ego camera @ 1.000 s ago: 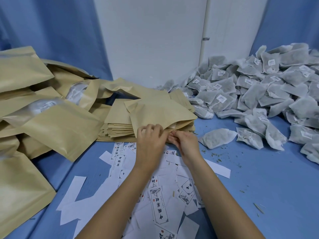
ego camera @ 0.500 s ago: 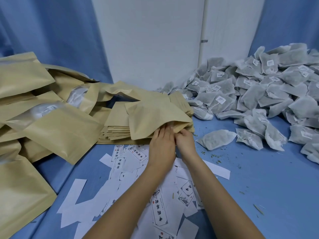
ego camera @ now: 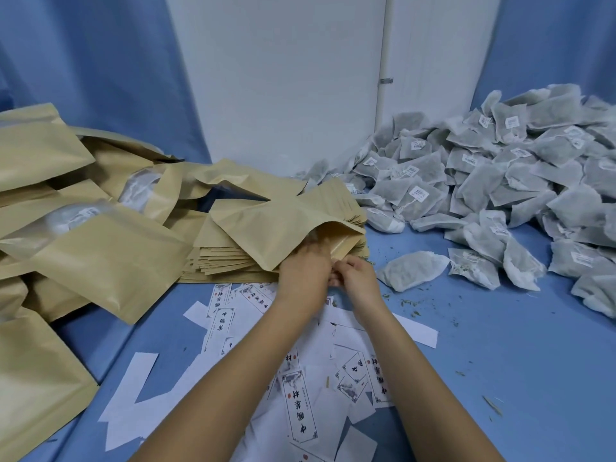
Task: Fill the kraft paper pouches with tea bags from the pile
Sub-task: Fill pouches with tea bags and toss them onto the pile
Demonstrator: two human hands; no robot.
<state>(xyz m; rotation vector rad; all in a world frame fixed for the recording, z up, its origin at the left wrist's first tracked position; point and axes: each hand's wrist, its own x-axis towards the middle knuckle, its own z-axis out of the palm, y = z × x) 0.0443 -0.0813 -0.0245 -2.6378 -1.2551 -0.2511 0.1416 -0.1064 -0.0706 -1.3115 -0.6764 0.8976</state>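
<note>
On the blue cloth table (ego camera: 500,361) a flat tan kraft paper pouch (ego camera: 266,231) lies on top of a stack of empty kraft pouches (ego camera: 223,261), tilted, with its mouth turned to the right and standing open. Both hands meet at this mouth, just in front of the stack.

The left hand (ego camera: 301,271) shows its back to the camera and its fingers reach up to the open mouth. They are blurred there, so I cannot tell if they grip the paper or only touch it. The right hand (ego camera: 358,278) is just beside the left one, touching it, and its curled fingers (ego camera: 338,263) pinch the lower lip of the pouch's mouth.

The pile of grey-white mesh tea bags (ego camera: 500,181) lies at the right, against the wall and the blue curtain, well apart from the hands. One single tea bag (ego camera: 413,270) lies nearer than the rest, to the right of the right hand, but not touching it. Small green crumbs lie on the cloth around it.

At the left lies a heap of filled kraft pouches (ego camera: 100,255), some showing a clear window. Under the forearms many white printed paper labels (ego camera: 300,405) are spread on the cloth, some face up and some with the blank side up.
</note>
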